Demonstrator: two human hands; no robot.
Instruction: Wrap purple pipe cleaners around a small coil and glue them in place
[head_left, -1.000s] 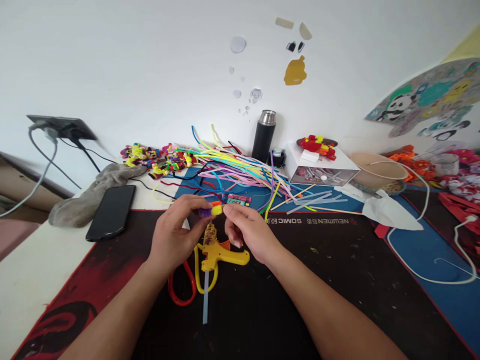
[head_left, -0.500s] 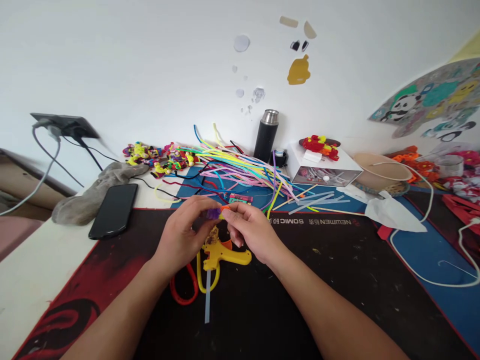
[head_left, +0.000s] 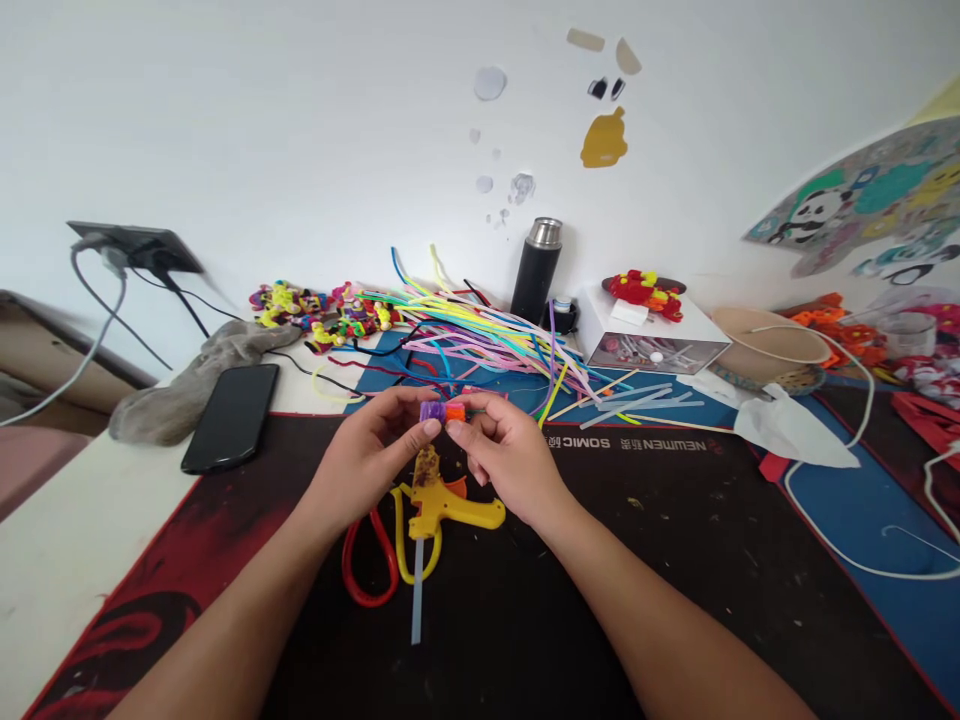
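Both my hands meet above the black desk mat [head_left: 675, 560] and pinch a small fuzzy pipe-cleaner piece [head_left: 442, 411], purple on the left and orange on the right. My left hand [head_left: 367, 460] grips the purple end with thumb and fingers. The orange end sits between the fingertips of my right hand [head_left: 506, 455]. Just below the hands lies a yellow glue gun [head_left: 439, 505] with a clear glue stick poking out toward me. Red and yellow scissor handles [head_left: 371, 560] lie beside it.
A heap of coloured pipe cleaners [head_left: 480, 335] and loose glue sticks [head_left: 645, 398] lies behind the hands. A black phone [head_left: 232, 415] and grey cloth [head_left: 195, 380] lie left; a black flask [head_left: 536, 270], a white box [head_left: 652, 340], a bowl [head_left: 765, 345] and white cables [head_left: 862, 480] are right.
The small piece has been turned in my fingers: its yellow part no longer shows and an orange part shows instead. Both hands have lifted slightly.
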